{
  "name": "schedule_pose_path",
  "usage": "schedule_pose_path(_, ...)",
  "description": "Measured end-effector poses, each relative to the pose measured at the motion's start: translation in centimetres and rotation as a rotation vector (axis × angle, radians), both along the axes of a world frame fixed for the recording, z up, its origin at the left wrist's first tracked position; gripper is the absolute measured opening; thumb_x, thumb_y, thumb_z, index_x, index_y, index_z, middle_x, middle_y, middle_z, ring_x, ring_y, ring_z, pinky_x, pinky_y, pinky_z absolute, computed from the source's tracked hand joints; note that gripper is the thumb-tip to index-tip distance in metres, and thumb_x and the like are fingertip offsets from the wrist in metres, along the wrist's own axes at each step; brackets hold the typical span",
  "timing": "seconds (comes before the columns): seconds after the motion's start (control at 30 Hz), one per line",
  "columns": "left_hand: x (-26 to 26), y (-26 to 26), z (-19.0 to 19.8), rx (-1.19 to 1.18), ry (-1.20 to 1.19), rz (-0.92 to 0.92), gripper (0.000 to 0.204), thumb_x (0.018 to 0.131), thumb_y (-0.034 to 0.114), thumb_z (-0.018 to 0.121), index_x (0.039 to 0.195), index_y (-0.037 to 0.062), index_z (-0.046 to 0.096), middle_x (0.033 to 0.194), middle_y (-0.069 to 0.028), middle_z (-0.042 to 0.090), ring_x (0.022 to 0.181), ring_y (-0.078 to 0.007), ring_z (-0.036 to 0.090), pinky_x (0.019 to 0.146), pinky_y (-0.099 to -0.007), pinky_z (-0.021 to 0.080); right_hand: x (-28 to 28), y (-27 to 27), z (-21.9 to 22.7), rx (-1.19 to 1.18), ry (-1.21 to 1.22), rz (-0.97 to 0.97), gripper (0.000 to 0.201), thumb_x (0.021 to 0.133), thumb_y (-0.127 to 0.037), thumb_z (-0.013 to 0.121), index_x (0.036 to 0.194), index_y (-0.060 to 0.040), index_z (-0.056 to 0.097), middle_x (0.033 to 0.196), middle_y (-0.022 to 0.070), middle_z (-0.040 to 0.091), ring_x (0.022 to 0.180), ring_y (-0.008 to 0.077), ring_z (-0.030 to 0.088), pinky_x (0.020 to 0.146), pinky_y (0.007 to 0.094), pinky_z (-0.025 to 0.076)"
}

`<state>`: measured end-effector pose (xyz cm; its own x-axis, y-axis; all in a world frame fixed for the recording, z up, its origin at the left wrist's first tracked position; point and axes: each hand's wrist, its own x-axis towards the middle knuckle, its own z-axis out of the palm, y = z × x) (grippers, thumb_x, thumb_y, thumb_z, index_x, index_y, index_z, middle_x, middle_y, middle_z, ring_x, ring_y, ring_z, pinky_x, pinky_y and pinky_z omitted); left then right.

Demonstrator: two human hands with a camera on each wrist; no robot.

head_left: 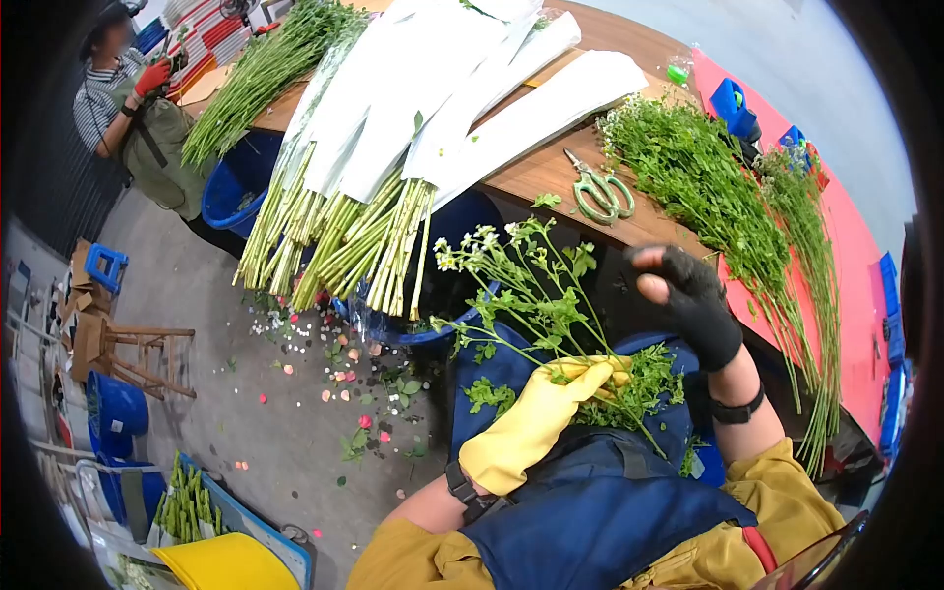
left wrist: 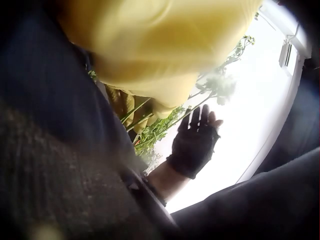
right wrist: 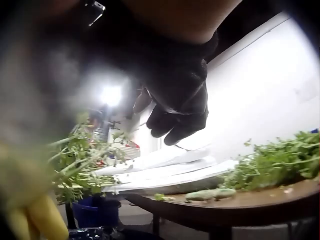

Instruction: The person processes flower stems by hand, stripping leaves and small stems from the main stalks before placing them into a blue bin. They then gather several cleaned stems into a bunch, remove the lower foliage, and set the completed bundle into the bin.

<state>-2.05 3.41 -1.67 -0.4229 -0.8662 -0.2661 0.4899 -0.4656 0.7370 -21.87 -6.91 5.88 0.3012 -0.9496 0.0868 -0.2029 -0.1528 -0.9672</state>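
Observation:
In the head view my left hand [head_left: 541,413], in a yellow glove, grips a few thin green stems. The sprigs of small white flowers [head_left: 482,251] fan out up and left from the fist, and leafy greens [head_left: 654,379] show on its other side. My right hand [head_left: 696,307], in a black glove with bare thumb and index tips, is raised to the right of the sprigs, fingers loosely bent and holding nothing. The left wrist view shows this black-gloved hand [left wrist: 196,142] with its fingers spread apart, beyond the stems. Green-handled scissors [head_left: 588,179] lie on the table edge ahead.
White-wrapped bunches [head_left: 383,88] overhang the wooden table [head_left: 526,182], cut stems toward me. Leafy white-flowered greens [head_left: 678,167] lie on the right. Blue buckets [head_left: 221,202] stand below; petals and leaves litter the floor [head_left: 265,472]. Another person [head_left: 113,108] works at far left.

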Motion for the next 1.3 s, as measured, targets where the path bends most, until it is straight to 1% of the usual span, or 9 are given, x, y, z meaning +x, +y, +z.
schedule_pose_path(0.17,0.9,-0.6,-0.8,-0.132,0.146,-0.054,0.037,0.106,0.022,0.062,0.133,-0.0027,0.068,0.126,-0.0119,0.074,0.119,-0.0199,0.067,0.11,-0.0341,0.047,-7.3,3.6,-2.9,0.33,0.309,0.599,0.048,0.093,-0.033,0.081,0.126,0.0,0.071,0.119,0.0107,0.074,0.111,0.0197,0.068,0.098,0.0373,0.053)
schedule_pose_path(0.2,1.1,-0.9,-1.0,-0.212,0.126,-0.067,0.037,0.106,0.021,0.062,0.134,-0.0026,0.067,0.127,-0.0121,0.073,0.121,-0.0201,0.066,0.111,-0.0346,0.046,-7.6,5.2,-3.2,0.562,0.414,0.596,0.054,0.092,-0.036,0.082,0.131,0.0004,0.069,0.121,0.0123,0.074,0.113,0.0205,0.068,0.1,0.0375,0.052)
schedule_pose_path(0.3,0.6,-1.4,-1.1,-0.209,0.081,-0.078,0.042,0.106,0.019,0.062,0.143,-0.0009,0.06,0.137,-0.0114,0.068,0.128,-0.0209,0.062,0.115,-0.0362,0.043,-7.7,7.7,-5.7,0.556,0.4,0.556,0.046,0.091,-0.032,0.083,0.123,0.0005,0.074,0.1,0.0142,0.078,0.095,0.0219,0.073,0.084,0.0364,0.056)
schedule_pose_path(0.4,0.4,-1.4,0.0,-0.147,0.111,-0.071,0.054,0.104,0.015,0.065,0.153,0.0022,0.048,0.149,-0.0089,0.058,0.134,-0.0197,0.057,0.116,-0.0364,0.041,-7.9,9.2,-6.5,0.347,0.375,0.351,0.04,0.088,-0.03,0.084,0.113,0.0004,0.076,0.089,0.0147,0.075,0.085,0.0269,0.072,0.074,0.0389,0.054)
schedule_pose_path(0.5,-0.3,-1.6,-2.7,-0.087,0.114,-0.189,0.071,0.099,0.008,0.069,0.161,0.0061,0.036,0.158,-0.0058,0.049,0.136,-0.0153,0.053,0.114,-0.0321,0.042,-8.4,9.7,-9.0,-0.328,0.571,0.167,0.038,0.083,-0.032,0.085,0.103,-0.0015,0.076,0.082,0.0159,0.07,0.079,0.0335,0.069,0.069,0.0437,0.053)
schedule_pose_path(0.63,-1.0,-1.0,-0.8,0.018,0.14,-0.151,0.063,0.099,0.009,0.071,0.156,0.0053,0.044,0.15,-0.0063,0.057,0.129,-0.0136,0.057,0.109,-0.0301,0.047,-6.9,10.0,-8.7,-0.392,0.83,0.234,0.037,0.075,-0.032,0.09,0.095,-0.0055,0.074,0.079,0.0157,0.067,0.076,0.0373,0.066,0.068,0.0468,0.051)
schedule_pose_path(0.83,-0.9,-0.9,-1.0,0.152,0.121,0.016,0.036,0.109,0.021,0.06,0.136,-0.0019,0.065,0.125,-0.011,0.073,0.113,-0.0185,0.07,0.103,-0.0333,0.053,-5.5,8.7,-7.4,-0.431,0.516,0.263,0.038,0.075,-0.035,0.089,0.094,-0.0065,0.072,0.087,0.0125,0.071,0.083,0.0356,0.067,0.073,0.045,0.051)
schedule_pose_path(1.07,-0.6,-0.5,0.4,0.033,0.066,-0.117,0.042,0.111,0.026,0.055,0.139,-0.0049,0.061,0.128,-0.0134,0.073,0.117,-0.0199,0.068,0.105,-0.035,0.052,-3.2,1.7,-2.0,-0.608,0.4,0.097,0.015,0.084,-0.009,0.079,0.096,-0.005,0.071,0.109,0.0139,0.072,0.095,0.0338,0.069,0.084,0.0429,0.055)
schedule_pose_path(1.3,-0.4,0.0,0.0,-0.06,0.105,-0.185,0.044,0.112,0.025,0.051,0.143,-0.0052,0.058,0.132,-0.0167,0.071,0.123,-0.0216,0.065,0.11,-0.0362,0.048,2.0,-3.1,-1.0,-0.54,0.176,0.426,0.016,0.087,-0.01,0.075,0.101,-0.0036,0.075,0.098,0.0151,0.072,0.091,0.0323,0.07,0.078,0.0415,0.055)
